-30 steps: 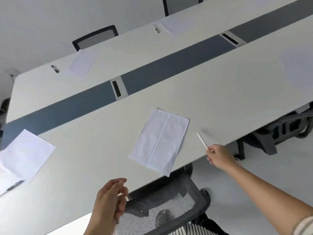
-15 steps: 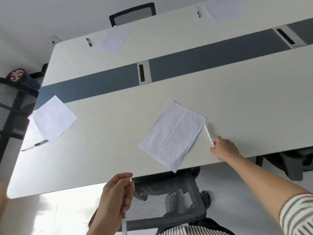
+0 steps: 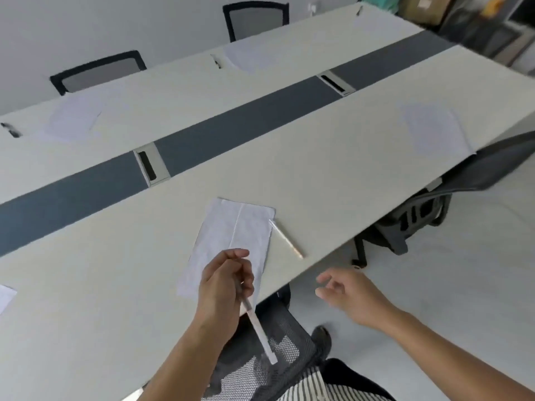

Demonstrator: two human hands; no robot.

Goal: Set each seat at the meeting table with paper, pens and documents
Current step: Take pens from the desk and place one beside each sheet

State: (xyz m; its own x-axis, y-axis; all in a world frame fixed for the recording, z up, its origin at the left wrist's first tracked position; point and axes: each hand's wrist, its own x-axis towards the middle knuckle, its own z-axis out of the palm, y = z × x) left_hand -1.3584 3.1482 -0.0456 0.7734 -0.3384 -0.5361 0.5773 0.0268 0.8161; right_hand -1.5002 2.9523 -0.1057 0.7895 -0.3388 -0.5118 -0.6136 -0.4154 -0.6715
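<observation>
A creased white sheet of paper [image 3: 231,238] lies near the front edge of the long white meeting table [image 3: 333,157]. A white pen [image 3: 286,239] lies on the table just right of that sheet. My left hand [image 3: 224,287] hovers over the sheet's near end and grips a second white pen [image 3: 259,331] that points back toward me. My right hand [image 3: 347,293] is off the table edge, fingers loosely spread, holding nothing. Another sheet [image 3: 434,130] lies at the seat to the right.
A mesh office chair [image 3: 260,369] stands below me and another chair [image 3: 451,192] is tucked in at the right. Sheets [image 3: 73,115] with dark pens [image 3: 11,131] lie along the far side, where two chairs [image 3: 98,70] stand. A grey strip [image 3: 231,128] with cable ports runs down the table.
My right hand has let go of the white pen beside the sheet and drawn back off the table. My left hand has come forward over the sheet with the other pen.
</observation>
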